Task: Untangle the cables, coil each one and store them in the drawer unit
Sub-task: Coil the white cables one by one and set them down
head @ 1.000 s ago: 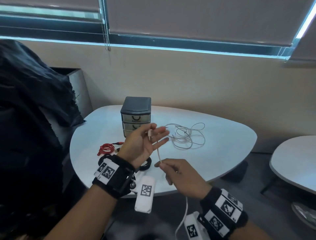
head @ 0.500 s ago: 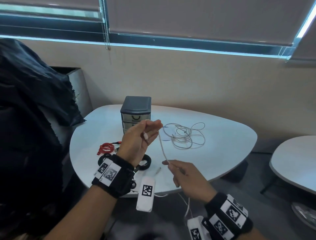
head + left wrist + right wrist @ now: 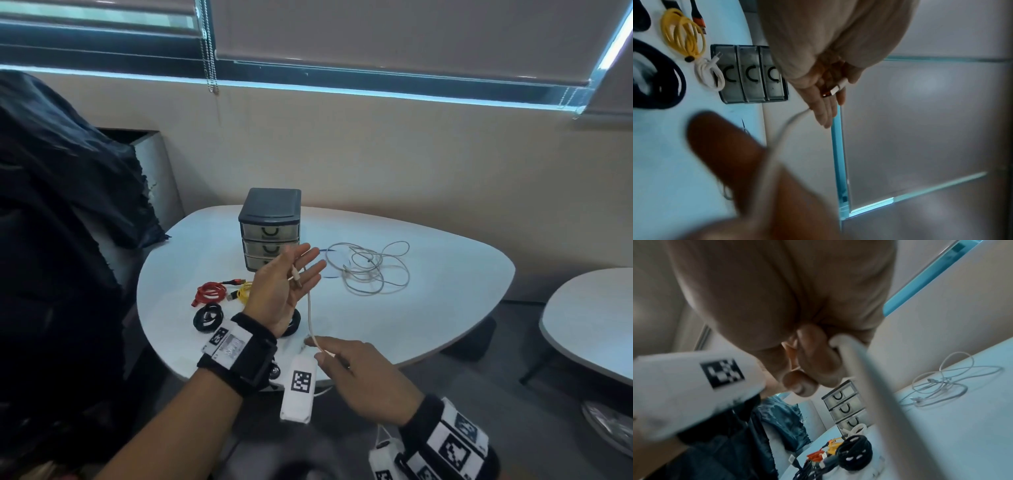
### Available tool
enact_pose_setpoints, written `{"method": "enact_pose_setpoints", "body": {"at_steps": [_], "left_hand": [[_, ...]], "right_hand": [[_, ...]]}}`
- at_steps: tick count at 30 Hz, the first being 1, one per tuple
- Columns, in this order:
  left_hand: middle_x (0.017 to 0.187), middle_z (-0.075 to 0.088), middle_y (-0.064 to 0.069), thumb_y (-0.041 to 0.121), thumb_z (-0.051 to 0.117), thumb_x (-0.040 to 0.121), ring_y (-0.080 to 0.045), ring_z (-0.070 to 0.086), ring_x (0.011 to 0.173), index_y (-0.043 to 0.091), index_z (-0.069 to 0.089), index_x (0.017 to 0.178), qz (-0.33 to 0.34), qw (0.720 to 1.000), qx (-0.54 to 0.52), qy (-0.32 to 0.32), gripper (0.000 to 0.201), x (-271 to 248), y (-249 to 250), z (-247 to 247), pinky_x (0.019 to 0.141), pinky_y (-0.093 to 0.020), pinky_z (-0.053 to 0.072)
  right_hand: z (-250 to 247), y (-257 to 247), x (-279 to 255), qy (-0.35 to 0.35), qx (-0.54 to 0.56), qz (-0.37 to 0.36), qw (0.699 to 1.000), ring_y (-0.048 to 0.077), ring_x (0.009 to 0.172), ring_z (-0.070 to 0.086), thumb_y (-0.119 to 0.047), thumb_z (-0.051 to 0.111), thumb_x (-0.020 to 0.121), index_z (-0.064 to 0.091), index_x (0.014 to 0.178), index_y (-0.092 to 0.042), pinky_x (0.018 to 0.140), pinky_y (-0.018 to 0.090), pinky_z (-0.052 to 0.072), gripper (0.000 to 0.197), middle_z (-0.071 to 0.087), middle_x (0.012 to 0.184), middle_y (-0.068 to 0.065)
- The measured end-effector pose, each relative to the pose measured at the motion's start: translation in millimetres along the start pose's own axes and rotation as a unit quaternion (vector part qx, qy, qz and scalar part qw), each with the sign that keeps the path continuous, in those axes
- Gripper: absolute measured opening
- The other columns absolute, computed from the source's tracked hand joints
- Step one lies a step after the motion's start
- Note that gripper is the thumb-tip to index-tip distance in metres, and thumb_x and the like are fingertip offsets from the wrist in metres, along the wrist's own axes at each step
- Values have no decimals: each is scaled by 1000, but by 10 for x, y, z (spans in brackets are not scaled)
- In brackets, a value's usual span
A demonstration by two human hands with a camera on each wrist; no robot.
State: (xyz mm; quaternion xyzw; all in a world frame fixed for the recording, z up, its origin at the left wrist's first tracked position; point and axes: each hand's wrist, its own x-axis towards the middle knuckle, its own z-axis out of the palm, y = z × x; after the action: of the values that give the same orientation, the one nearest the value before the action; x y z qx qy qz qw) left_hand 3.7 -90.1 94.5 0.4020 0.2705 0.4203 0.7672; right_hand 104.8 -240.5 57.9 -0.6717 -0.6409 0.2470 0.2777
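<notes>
My left hand (image 3: 301, 267) is raised palm-up in front of the drawer unit (image 3: 270, 226), fingers nearly straight. It holds the plug of a white cable (image 3: 309, 308) against its fingers, the plug (image 3: 835, 88) showing clearly in the left wrist view. The cable passes behind the fingers and runs down to my right hand (image 3: 318, 347), which pinches it between thumb and forefinger near the table's front edge. A loose tangle of pale cables (image 3: 370, 270) lies on the table to the right of the unit. All three drawers look closed.
Coiled red (image 3: 210, 291), yellow (image 3: 244, 291) and black (image 3: 207, 317) cables lie left of my hands; a small white coil (image 3: 709, 73) sits before the drawers. The white table (image 3: 445, 291) has a second table (image 3: 589, 325) at right. Dark cloth (image 3: 51, 205) hangs at left.
My left hand's fingers, curled half a second ago, have straightened again with the plug still on them. My right hand has drawn the cable down and slightly toward me.
</notes>
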Motion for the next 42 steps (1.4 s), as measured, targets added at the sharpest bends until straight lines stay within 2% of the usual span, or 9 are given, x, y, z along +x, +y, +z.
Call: {"method": "enact_pose_setpoints", "body": {"at_steps": [2,5,9,17,22,24,27,31,42], "left_hand": [[114,74,3,30,48,103,-8,70,103,11,70,114,68,986,149,16,31,29,-98,-51,89,-22,55],[95,73,6,32,48,104,-9,64,83,13,76,100,189,830,522,-44,33,35,-272,-239,82,-28,52],[71,69,6,31,43,104,-11,64,68,24,60,72,125,743,639,-155,38,-115,-391,-436,74,-35,53],[52,52,2,37,43,102,-13,56,52,17,69,80,-82,903,289,-309,40,-677,-197,-412,75,-26,48],[48,34,3,30,55,96,-10,42,39,17,67,67,-55,969,132,-202,35,-701,24,-172,73,-31,56],[49,35,1,33,55,96,-12,39,39,15,67,65,-47,979,141,-141,37,-639,31,-114,69,-29,55],[51,35,-1,26,48,101,-13,37,40,12,66,66,-72,986,125,-88,42,-584,7,-95,66,-29,54],[51,33,0,29,53,93,-12,34,40,10,68,68,-103,988,68,-89,34,-622,4,-65,61,-27,54],[87,76,-7,21,47,102,-17,72,99,-3,67,108,38,998,52,23,32,-240,-190,-216,99,-33,52]], "right_hand": [[-110,-48,-13,29,-6,-5,1000,2,68,57,-37,44,103,66,114,-28,71,20,45,26,66,77,-10],[-375,-31,-11,99,-27,21,994,7,66,57,-31,52,100,67,91,-25,71,31,48,19,67,75,-6],[-739,107,67,161,-133,56,976,15,72,64,-28,60,95,70,91,-25,72,32,50,12,72,79,-6],[-1013,312,348,282,-219,75,931,22,80,62,-36,62,95,75,101,-30,68,29,37,16,59,83,-7],[-315,456,419,173,-258,23,950,27,135,46,-18,66,86,63,128,-31,115,58,24,44,56,140,1],[-142,246,336,132,-68,11,989,8,140,36,-8,54,89,51,139,-31,123,46,14,54,47,146,-13],[-27,4,247,169,264,2,950,2,109,62,4,55,93,58,126,-23,101,21,46,42,69,115,-8],[-101,49,283,274,392,62,876,17,62,58,-1,63,93,73,98,-13,62,26,54,16,66,68,3],[211,-6,-77,-17,256,113,960,7,41,41,-28,45,105,68,111,-18,47,20,37,25,48,49,-3]]}}
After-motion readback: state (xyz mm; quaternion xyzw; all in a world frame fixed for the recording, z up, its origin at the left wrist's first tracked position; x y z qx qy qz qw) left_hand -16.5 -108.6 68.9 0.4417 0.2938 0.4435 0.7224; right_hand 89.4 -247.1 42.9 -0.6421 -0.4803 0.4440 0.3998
